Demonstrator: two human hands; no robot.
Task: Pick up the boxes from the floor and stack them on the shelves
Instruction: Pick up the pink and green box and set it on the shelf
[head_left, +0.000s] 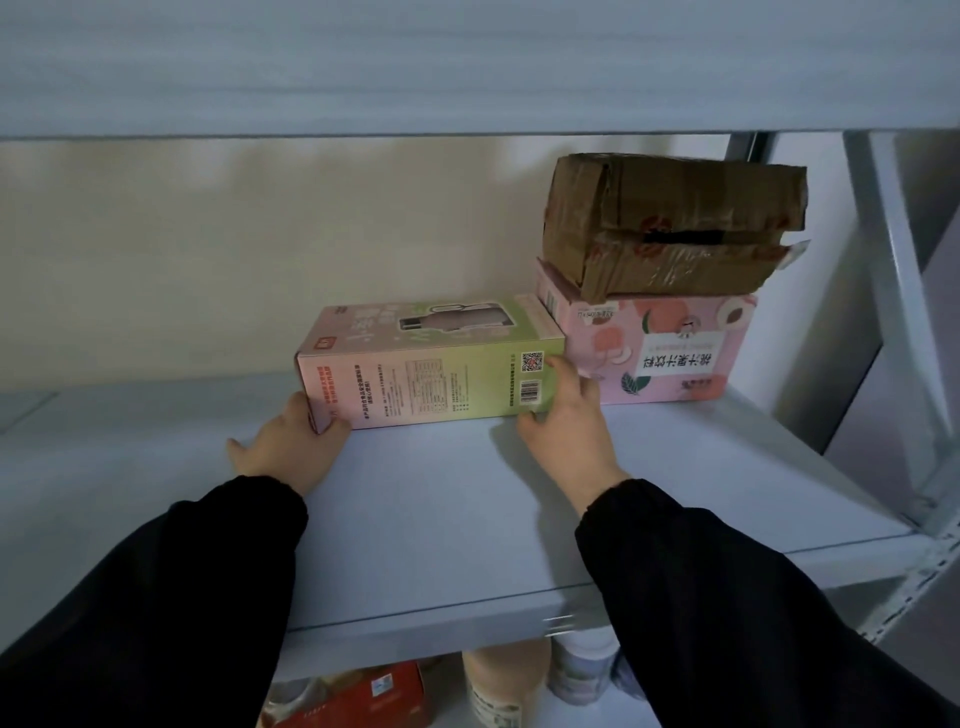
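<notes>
While both arms are stretched in over the shelf (441, 519), a pink-green box (431, 374) is seen lying on its long side on the board, toward the back, w/ its printed face turned to the camera. Its left btm corner is pinched by the left hand (291, 447): thumb set on the front face, fingers bent round the end, little finger splayed out over the board. The right hand (566, 431) is laid against the front face at the box's right end, by the QR code & barcode. Its fingers are held fairly straight and pressed flat, thumb spread along the btm edge, and nothing is clasped. Black sleeves are worn on both arms.

The box's right end is set right beside, seemingly touching, a pink peach-print box (670, 353), which is stood on the same board at the back right, label upside down. On top of that a crumpled brown cardboard box (670, 223) wrapped in tape is stacked; a dark slit is shown along its front.

A cream wall (208, 249) is seen behind, a second board (467, 67) overhead, and a grey upright post (904, 291) at right. Below the front lip, one level down, a red box (363, 696) and two bottles (506, 675) are partly visible. They are blurred, so the labels can't be read.
</notes>
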